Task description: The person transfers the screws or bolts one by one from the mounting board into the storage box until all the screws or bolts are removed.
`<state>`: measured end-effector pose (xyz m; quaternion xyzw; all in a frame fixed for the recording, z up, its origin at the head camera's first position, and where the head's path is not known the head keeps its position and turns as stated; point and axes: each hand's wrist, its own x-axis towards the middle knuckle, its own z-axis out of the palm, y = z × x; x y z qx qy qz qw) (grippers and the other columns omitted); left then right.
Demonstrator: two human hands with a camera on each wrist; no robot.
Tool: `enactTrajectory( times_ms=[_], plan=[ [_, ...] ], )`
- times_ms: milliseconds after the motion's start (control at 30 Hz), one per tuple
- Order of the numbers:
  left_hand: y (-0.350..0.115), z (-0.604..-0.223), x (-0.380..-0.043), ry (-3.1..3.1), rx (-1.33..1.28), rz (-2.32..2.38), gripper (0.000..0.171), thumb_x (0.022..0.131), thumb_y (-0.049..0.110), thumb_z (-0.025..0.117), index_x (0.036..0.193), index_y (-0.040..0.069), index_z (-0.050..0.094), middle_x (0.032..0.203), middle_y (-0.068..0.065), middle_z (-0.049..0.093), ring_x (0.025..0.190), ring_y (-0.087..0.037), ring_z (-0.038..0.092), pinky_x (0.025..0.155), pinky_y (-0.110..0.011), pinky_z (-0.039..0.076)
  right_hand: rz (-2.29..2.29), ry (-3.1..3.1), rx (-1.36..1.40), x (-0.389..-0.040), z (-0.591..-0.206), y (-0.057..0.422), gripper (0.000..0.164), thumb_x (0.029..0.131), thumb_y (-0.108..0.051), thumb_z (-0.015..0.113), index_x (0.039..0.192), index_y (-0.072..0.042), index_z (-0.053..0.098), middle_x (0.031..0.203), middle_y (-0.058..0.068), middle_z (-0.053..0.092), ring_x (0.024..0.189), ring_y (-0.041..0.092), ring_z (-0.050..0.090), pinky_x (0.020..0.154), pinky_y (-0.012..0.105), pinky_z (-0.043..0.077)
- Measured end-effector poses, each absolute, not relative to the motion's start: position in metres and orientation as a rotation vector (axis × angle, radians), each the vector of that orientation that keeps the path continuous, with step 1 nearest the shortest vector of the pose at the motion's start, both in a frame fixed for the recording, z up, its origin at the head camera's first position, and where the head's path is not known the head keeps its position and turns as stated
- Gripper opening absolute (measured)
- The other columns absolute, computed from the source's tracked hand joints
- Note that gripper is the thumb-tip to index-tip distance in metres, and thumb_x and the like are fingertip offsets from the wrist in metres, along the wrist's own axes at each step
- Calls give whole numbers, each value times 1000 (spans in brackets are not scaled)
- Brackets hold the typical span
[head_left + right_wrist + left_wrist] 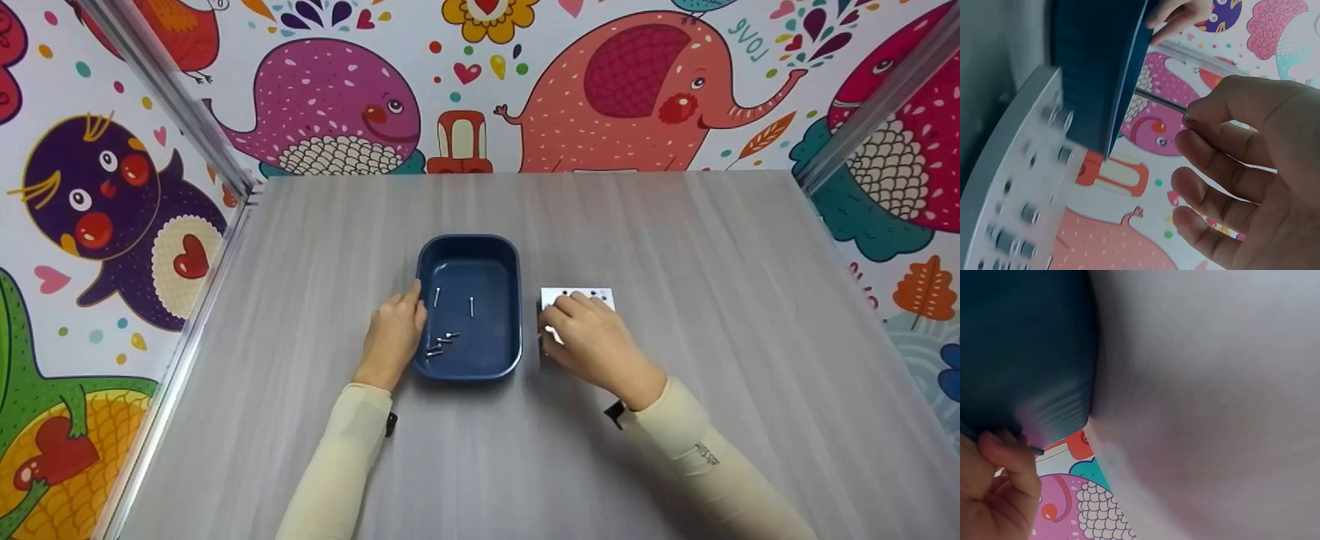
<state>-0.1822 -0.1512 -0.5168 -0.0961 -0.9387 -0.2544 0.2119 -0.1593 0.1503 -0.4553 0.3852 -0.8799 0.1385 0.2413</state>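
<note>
In the right wrist view, my right hand (1235, 163) pinches a thin metal screw (1162, 101) between thumb and index fingertip, its shank pointing away from the hand. Beside it stands a white block (1019, 185) with holes, several of them filled by short metal pieces. From the head view, the right hand (592, 337) covers much of this block. My left hand (394, 330) grips the left rim of a blue tray (469, 373). Several small screws lie in the tray, including a screw (472, 307) near its middle and a few bunched at the lower left.
The grey wood-look table (712, 300) surrounds the tray and block. A metal rail (187, 367) runs along its left edge, and printed cartoon panels (337, 105) stand at the back and sides.
</note>
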Motion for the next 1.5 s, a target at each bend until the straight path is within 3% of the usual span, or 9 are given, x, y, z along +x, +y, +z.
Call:
enactTrajectory(
  times_ms=[233,500,1500],
  plan=[
    [-151,-518,-182,-2592,-269,-717,34,94,4,64,126,-7,66,85,-21,67,77,-42,68,66,-49,56,385,-2387,1099,-157,-457,128,9,76,-6,72,83,-10,68,77,1,57,67,24,53,54,36,42],
    [-152,-519,-183,-2564,-275,-733,34,92,3,65,124,-7,66,86,-22,68,77,-43,68,67,-50,56,369,-2461,1129,-154,-459,119,9,79,-7,73,87,-10,72,82,1,62,72,22,56,57,35,45],
    [-152,-520,-183,-2589,-271,-713,33,93,3,64,125,-8,66,85,-23,68,77,-42,69,66,-49,56,411,-2544,996,-166,-461,160,15,76,-4,77,86,-10,69,83,2,62,75,26,58,65,43,49]
  ],
)
